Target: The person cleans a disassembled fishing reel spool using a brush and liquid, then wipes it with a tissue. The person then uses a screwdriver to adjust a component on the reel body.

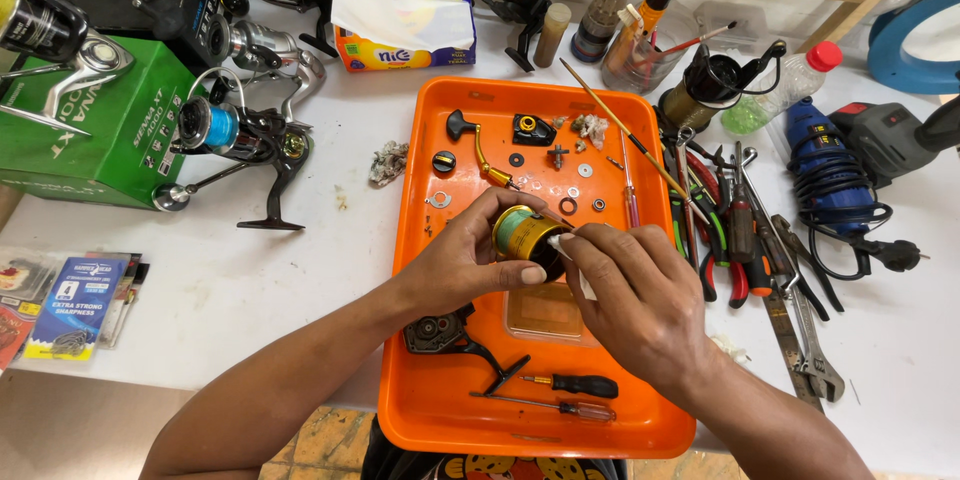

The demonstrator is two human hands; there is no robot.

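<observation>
My left hand grips a gold fishing-reel spool wound with green line, held above the orange tray. My right hand is at the spool's open end, pinching a small white piece of tissue against it. On the tray lie a black-knobbed gold reel handle, small washers and rings, a dark reel body and two screwdrivers.
Several spinning reels and green boxes stand at the left. A tissue box sits at the back. Pliers, wrenches and other tools lie right of the tray, beside a blue power tool with cord. Packets lie at the front left.
</observation>
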